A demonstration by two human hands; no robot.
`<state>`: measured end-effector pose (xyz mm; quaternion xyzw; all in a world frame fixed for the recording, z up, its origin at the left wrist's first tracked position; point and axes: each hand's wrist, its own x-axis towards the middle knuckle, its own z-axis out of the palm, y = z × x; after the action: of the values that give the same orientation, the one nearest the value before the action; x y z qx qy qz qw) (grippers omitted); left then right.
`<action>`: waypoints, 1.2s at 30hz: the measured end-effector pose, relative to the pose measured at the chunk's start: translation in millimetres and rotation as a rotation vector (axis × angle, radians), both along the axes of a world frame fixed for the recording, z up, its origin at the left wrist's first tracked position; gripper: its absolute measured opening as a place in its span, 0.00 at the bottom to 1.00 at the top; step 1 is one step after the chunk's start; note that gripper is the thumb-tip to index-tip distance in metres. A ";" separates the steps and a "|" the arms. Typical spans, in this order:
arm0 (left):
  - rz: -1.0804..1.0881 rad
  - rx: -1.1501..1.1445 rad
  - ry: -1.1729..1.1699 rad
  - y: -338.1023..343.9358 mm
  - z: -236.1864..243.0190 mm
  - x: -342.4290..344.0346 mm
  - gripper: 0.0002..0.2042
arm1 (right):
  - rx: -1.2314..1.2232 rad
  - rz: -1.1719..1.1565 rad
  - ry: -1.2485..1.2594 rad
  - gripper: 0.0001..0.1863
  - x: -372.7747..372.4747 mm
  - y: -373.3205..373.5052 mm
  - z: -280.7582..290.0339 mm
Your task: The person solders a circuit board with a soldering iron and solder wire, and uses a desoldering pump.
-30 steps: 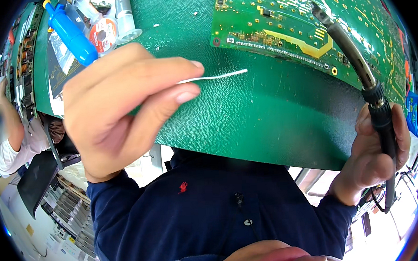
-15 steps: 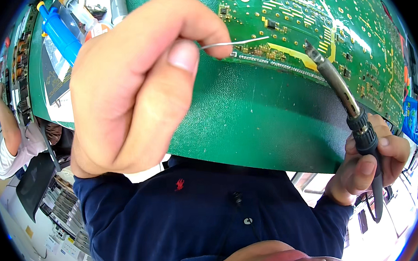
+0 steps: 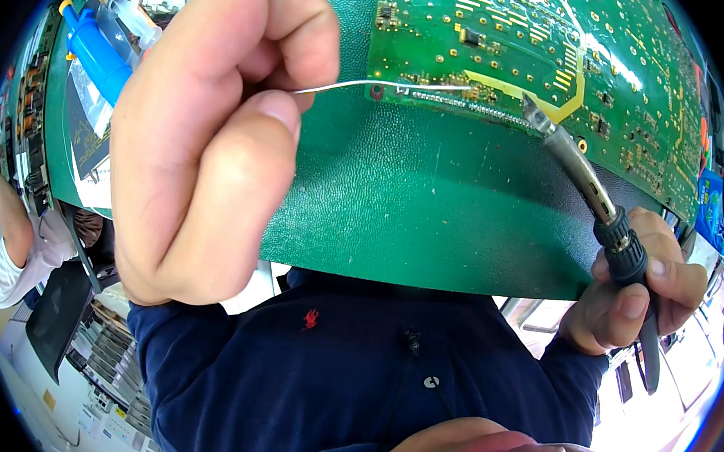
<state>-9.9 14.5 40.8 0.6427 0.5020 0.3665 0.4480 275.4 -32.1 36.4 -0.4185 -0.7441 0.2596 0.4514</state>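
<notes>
Between the thumb and bent forefinger of my left hand (image 3: pixel 210 144), a thin silvery solder wire (image 3: pixel 346 84) is pinched. It reaches right, over the near left part of a green circuit board (image 3: pixel 525 62). My right hand (image 3: pixel 648 289) grips the dark handle of a soldering iron (image 3: pixel 580 161), its bent metal tip pointing up and left. That tip appears at the near edge of the board, by the right end of a row of shiny solder joints (image 3: pixel 462 106). Whether it touches the board I cannot tell. A gap separates wire end and tip.
The board lies on a green mat (image 3: pixel 410 199) with a curved front edge. Beyond my left hand lie a blue syringe-like tool (image 3: pixel 98 56) and a clear syringe (image 3: pixel 134 18). A blue packet (image 3: pixel 711 208) is at the far right. Another person's arm (image 3: pixel 13 207) shows at the left.
My left hand has shifted left, and more wire shows past its fingers. The wire's free end sits slightly lower in view. The iron's tip has moved down and slightly left, toward the board's near edge.
</notes>
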 end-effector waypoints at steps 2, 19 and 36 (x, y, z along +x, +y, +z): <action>-0.099 0.079 -0.041 2.7 -1.4 -1.7 0.08 | 0.006 0.008 -0.006 0.15 0.6 0.8 0.1; -0.348 0.450 0.161 14.1 -5.9 -13.9 0.08 | 0.055 0.011 -0.057 0.15 -9.8 -4.3 -2.3; -0.404 0.439 0.175 18.0 -8.9 -10.4 0.07 | 0.029 -0.016 -0.093 0.14 -10.5 -8.4 -0.1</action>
<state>-20.3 32.4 31.8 0.8399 0.3098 0.3130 0.3174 264.9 -40.5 36.2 -0.4295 -0.7646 0.2253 0.4243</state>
